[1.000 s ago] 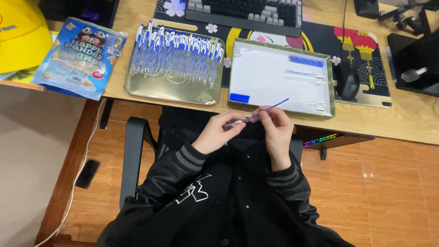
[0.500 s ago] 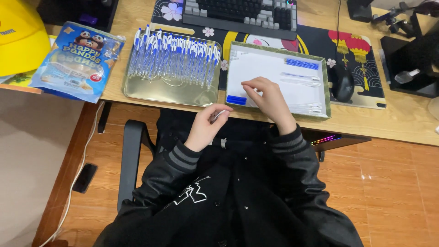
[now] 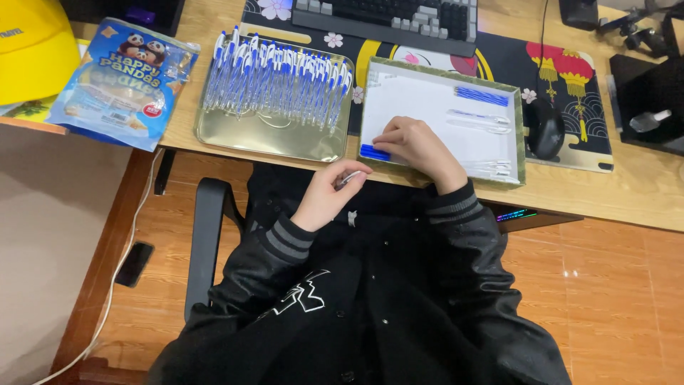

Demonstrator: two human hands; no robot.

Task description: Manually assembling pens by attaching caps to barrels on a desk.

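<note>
**Reaching for blue caps while the other hand is holding a pen barrel**

The wooden counter [image 3: 584, 203] is carrying everything, lying ahead of both hands. On it, just ahead of the left hand, the shallow gold-coloured metal tray [image 3: 263, 135] is holding a long row of white-and-blue plastic pens [image 3: 278, 82], their long axes running away from the person, tips toward the far edge. Under the right hand, the white-lined rectangular tray with a green patterned rim [image 3: 442, 114] is holding parts: a small pile of blue plastic caps [image 3: 373, 152] touching the fingertips on their left, blue refills [image 3: 482, 95] well beyond the knuckles, and clear barrels [image 3: 479, 117] to the right of that hand.

The right hand [image 3: 419, 142] is resting palm-down, fingers curled onto the blue caps; whether it is already pinching one cannot be told. The left hand [image 3: 329, 196] is pinching a slim clear pen barrel [image 3: 348, 178] off the counter edge, over the lap. The barrel's long axis is slanting up toward the right hand; its open end cannot be made out.

Judging from this, picking a single cap by its sides and keeping the barrel steady and aimed at the other hand would be making the join easier.
</note>
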